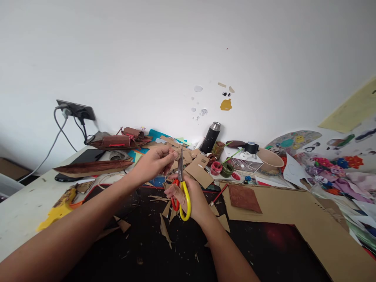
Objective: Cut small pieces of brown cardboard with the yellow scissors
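Note:
My right hand [189,197] grips a pair of scissors [185,197] with one yellow and one red handle loop. Their metal blades point up and away from me. Just left of the blades, my left hand [160,158] is closed in a pinch. Between its thumb and fingers is a small piece of brown cardboard [178,150], mostly hidden by the fingers and lying against the blades. Below my hands, cardboard scraps [165,231] are strewn over the black mat [141,250].
A yellow glue gun [60,209] and a brown cardboard boat hull [94,167] lie at left. Behind are a finished-looking boat model [113,141], a black flask [210,138] and open paint jars [216,168]. A large cardboard sheet [282,199] bearing a brown-painted square [244,198] covers the right.

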Available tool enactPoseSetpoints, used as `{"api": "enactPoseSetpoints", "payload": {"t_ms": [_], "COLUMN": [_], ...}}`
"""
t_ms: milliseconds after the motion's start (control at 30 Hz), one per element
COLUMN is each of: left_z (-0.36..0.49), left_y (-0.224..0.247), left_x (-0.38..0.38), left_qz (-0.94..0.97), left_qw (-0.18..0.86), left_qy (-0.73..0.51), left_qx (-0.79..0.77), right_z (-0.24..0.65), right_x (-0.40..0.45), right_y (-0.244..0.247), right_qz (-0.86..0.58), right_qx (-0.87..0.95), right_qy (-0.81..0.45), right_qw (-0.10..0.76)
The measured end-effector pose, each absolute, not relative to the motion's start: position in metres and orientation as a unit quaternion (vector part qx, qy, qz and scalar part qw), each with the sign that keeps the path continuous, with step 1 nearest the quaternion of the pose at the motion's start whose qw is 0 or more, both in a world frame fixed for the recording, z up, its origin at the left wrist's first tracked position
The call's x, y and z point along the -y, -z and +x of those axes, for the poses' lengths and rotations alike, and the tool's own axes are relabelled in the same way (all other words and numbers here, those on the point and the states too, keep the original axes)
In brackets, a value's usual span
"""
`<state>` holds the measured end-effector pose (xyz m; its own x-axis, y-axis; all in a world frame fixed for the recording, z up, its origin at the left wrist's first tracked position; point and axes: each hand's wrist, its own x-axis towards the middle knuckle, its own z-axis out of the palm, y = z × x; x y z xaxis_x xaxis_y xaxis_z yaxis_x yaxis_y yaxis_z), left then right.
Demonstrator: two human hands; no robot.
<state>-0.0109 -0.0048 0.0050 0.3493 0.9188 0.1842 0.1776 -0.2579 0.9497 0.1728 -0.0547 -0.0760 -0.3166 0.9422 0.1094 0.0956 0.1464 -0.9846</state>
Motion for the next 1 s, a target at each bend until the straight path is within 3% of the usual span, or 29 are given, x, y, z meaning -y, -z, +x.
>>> {"api": "enactPoseSetpoints", "payload": {"t_ms": [1000], "left_z": [-0.013], "left_y": [0.001], "left_x": [-0.001], "left_qz": [0.711], "left_qw": [0.438], "left_qy": [-0.387], "left_qx": [-0.391], "right_z": [0.165], "right_x": [0.063], "right_y": [0.058], "right_qz": [-0.459], "right_qx": [0.602], "right_qy": [-0.497], "right_qw": [0.424]}}
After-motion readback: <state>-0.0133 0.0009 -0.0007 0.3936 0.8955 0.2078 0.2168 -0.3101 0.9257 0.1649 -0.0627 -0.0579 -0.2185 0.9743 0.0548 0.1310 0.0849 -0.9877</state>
